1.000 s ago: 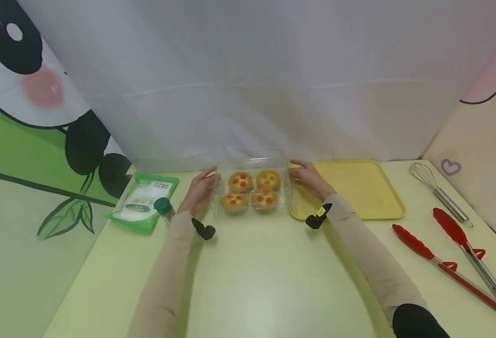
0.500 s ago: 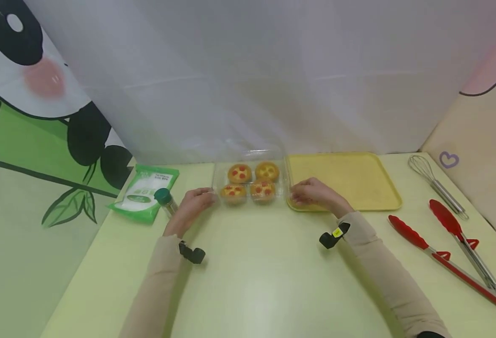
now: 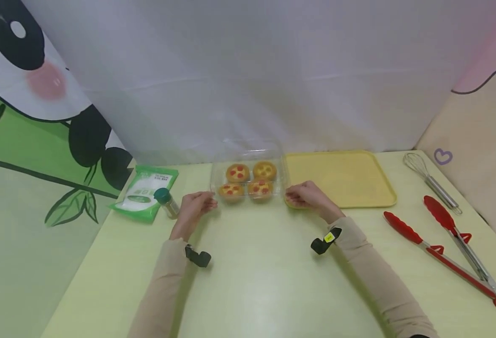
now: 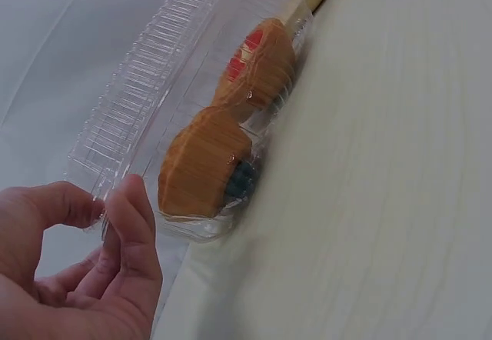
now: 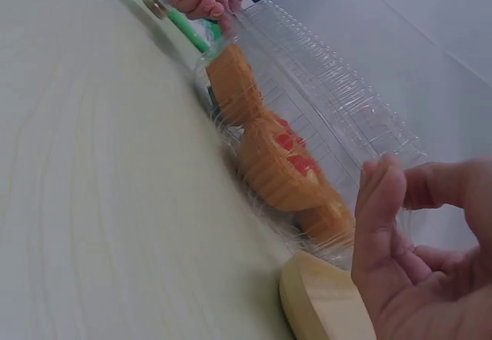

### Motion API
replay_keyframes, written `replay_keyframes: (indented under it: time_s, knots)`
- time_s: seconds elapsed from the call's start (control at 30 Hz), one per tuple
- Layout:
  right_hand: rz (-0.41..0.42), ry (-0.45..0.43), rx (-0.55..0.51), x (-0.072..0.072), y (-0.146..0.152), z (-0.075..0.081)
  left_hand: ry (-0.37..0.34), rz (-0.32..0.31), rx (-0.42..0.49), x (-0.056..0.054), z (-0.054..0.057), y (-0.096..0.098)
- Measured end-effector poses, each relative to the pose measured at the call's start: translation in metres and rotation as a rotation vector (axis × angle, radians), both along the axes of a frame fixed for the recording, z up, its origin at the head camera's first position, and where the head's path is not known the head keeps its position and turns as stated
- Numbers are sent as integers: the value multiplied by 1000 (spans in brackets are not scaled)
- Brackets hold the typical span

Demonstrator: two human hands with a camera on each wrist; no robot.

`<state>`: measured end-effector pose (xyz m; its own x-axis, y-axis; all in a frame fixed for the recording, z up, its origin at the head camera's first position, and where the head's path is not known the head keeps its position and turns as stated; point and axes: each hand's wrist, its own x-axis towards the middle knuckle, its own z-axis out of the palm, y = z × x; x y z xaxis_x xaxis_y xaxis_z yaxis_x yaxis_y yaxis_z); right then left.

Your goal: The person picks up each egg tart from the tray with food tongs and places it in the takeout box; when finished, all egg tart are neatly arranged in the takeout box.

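A clear plastic clamshell box [image 3: 250, 154], its ridged lid [image 4: 146, 63] standing raised in both wrist views, sits at the back of the table. Several small round pastries [image 3: 237, 173] with red and yellow toppings lie inside. At the front left corner my left hand [image 3: 194, 209] pinches the box's edge between thumb and forefinger. My right hand [image 3: 311, 199] is at the front right corner, with thumb and fingertip [image 5: 384, 178] pinching the clear edge there. Part of the right hand overlaps the yellow tray [image 3: 341, 178].
Left of the box are a green and white bag [image 3: 146, 192] and a shaker jar [image 3: 166, 203] with a green lid, close beside my left hand. On the right lie a whisk [image 3: 431, 182] and red-tipped tongs [image 3: 446, 263]. A white sheet [image 3: 248, 84] hangs behind the table.
Both hands have come down from the box's sides to its front corners, and their fingers have drawn together on the edge. The box stays in about the same place.
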<state>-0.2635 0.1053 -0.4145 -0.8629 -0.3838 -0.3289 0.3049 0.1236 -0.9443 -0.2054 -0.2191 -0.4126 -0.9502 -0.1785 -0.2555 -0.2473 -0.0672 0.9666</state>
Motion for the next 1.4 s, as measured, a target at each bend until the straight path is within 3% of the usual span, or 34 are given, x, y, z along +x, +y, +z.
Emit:
replay_keyframes:
  time_s: [0.6, 1.07, 1.4]
  knots:
    - [-38, -2, -59, 3, -3, -6, 14, 126, 96, -5, -9, 2]
    - [-39, 15, -86, 3, -3, -8, 8, 133, 104, -6, -8, 3]
    - [-52, 26, -98, 5, -3, -9, 49, 167, 123, -8, -10, 6]
